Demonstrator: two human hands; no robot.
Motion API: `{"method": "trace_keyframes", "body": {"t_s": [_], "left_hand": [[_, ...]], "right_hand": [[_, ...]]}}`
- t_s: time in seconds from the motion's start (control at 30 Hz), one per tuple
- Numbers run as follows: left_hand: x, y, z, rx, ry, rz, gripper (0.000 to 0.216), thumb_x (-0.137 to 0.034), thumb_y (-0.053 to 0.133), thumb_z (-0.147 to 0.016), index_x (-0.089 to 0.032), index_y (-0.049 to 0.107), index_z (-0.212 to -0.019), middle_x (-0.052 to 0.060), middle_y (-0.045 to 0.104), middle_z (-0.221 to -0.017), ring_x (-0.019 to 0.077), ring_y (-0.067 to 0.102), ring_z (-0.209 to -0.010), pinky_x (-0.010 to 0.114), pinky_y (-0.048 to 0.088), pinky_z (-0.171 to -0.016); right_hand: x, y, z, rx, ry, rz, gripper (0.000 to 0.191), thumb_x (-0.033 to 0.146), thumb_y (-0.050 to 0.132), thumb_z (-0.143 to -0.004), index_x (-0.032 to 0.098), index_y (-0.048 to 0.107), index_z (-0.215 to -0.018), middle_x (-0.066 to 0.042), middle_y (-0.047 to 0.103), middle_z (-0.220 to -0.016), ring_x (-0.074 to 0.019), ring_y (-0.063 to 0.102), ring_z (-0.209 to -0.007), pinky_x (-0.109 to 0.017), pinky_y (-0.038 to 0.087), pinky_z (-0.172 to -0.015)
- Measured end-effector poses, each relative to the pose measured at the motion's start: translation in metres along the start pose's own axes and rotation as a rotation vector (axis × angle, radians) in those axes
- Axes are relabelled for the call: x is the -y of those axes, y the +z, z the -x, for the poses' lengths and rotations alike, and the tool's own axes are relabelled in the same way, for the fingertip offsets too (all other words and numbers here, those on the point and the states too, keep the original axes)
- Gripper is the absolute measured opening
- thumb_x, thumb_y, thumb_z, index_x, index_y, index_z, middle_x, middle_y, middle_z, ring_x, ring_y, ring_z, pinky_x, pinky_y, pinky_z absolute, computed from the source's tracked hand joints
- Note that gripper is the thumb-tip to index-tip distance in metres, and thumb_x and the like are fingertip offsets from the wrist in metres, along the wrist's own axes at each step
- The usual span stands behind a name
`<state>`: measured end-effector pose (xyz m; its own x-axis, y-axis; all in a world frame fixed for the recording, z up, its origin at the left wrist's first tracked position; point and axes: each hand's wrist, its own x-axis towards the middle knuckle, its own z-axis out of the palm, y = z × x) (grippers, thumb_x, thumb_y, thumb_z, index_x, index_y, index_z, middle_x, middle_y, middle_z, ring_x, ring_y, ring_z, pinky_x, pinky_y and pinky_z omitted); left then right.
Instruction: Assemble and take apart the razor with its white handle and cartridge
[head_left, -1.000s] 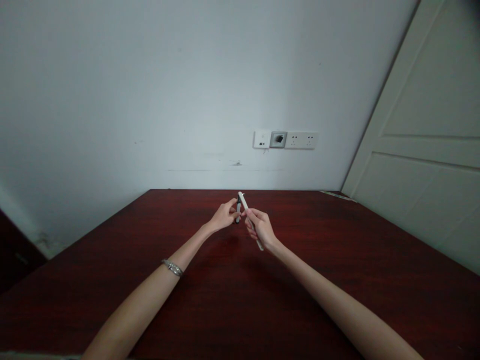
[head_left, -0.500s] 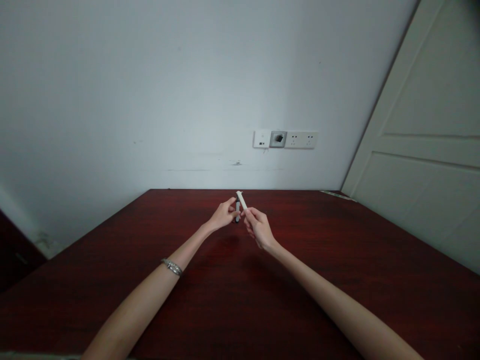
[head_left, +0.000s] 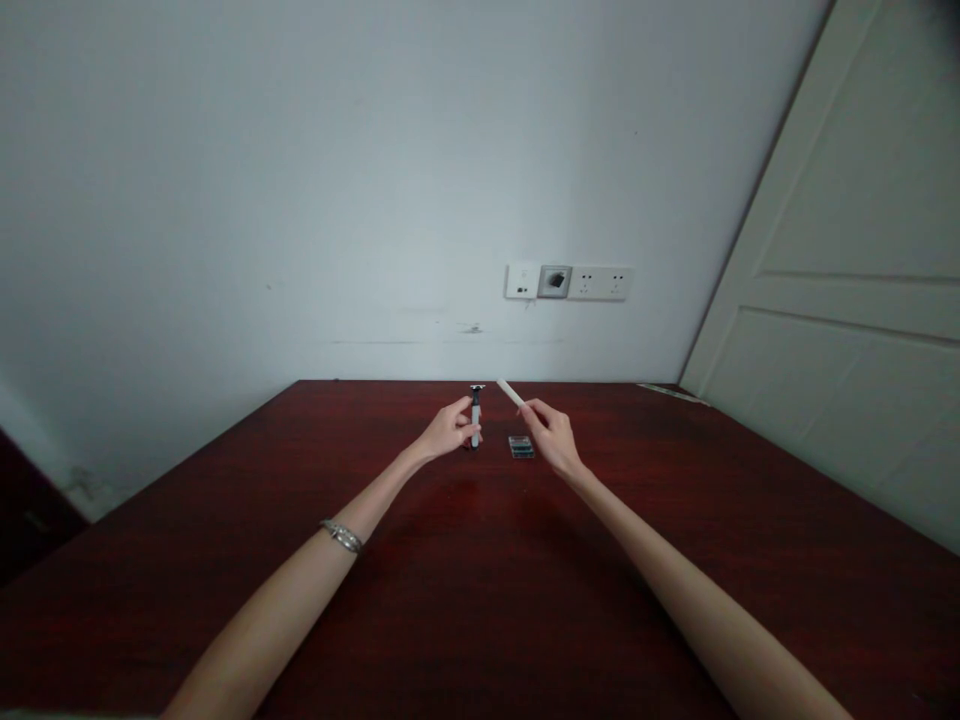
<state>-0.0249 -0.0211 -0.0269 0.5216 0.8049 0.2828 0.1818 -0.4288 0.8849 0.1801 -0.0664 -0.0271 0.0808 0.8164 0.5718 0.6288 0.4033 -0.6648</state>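
My left hand (head_left: 448,430) is closed around the grey handle of a razor (head_left: 475,420). The razor stands upright, its dark neck and pale head at the top. My right hand (head_left: 551,435) grips a slim white stick (head_left: 511,392) between thumb and fingers. It slants up to the left, and its far tip is apart from the razor head. What kind of tool the stick is, I cannot make out. Between the hands, close to my right one, a small clear case (head_left: 521,447) with dark parts lies on the table.
The dark red wooden table (head_left: 480,600) reaches back to a pale wall (head_left: 375,200). Sockets and switches (head_left: 568,282) sit low on that wall. A white panelled door (head_left: 847,300) borders the right side. A thin pale strip (head_left: 675,394) lies at the back right edge.
My right hand has moved right with the white stick, taking its tip off the razor head. The clear case now shows. My left hand stays nearly in place with the razor.
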Motion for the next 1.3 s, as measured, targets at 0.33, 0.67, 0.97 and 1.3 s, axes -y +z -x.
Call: {"method": "trace_keyframes", "body": {"t_s": [0.33,0.67,0.97,1.3], "left_hand": [[0.007,0.002,-0.001,0.073,0.107,-0.117,0.036,-0.020,0.055,-0.078,-0.012,0.046,-0.111,0.002,0.064,-0.067,0.0160,0.065,-0.062,0.024,0.047,-0.059],[0.007,0.003,-0.001,0.059,0.114,-0.155,0.048,-0.016,0.055,-0.075,-0.013,0.044,-0.122,0.001,0.064,-0.067,0.0141,0.063,-0.061,0.023,0.046,-0.060],[0.011,-0.002,-0.001,0.051,0.093,-0.131,0.037,-0.017,0.055,-0.076,-0.013,0.047,-0.112,0.002,0.064,-0.069,0.0144,0.063,-0.063,0.024,0.046,-0.062],[0.006,0.000,0.000,0.026,0.081,-0.138,0.038,-0.017,0.056,-0.075,-0.014,0.049,-0.112,0.001,0.062,-0.069,0.0136,0.062,-0.064,0.024,0.047,-0.063]], "right_hand": [[0.008,-0.005,0.002,0.083,-0.143,0.095,0.037,0.048,0.040,-0.086,0.021,0.067,-0.085,0.000,0.062,-0.065,-0.0132,0.053,-0.060,-0.021,0.032,-0.055],[0.016,-0.006,0.003,0.111,-0.204,0.120,0.038,0.047,0.040,-0.087,0.022,0.068,-0.087,-0.001,0.066,-0.068,-0.0139,0.056,-0.060,-0.022,0.035,-0.057],[-0.005,-0.020,-0.004,0.072,-0.206,0.136,0.034,0.044,0.044,-0.085,0.021,0.069,-0.087,-0.002,0.069,-0.075,-0.0164,0.060,-0.066,-0.023,0.039,-0.062],[0.000,-0.016,-0.002,0.079,-0.224,0.112,0.035,0.044,0.043,-0.086,0.021,0.069,-0.086,-0.001,0.067,-0.071,-0.0143,0.057,-0.061,-0.022,0.037,-0.058]]}}
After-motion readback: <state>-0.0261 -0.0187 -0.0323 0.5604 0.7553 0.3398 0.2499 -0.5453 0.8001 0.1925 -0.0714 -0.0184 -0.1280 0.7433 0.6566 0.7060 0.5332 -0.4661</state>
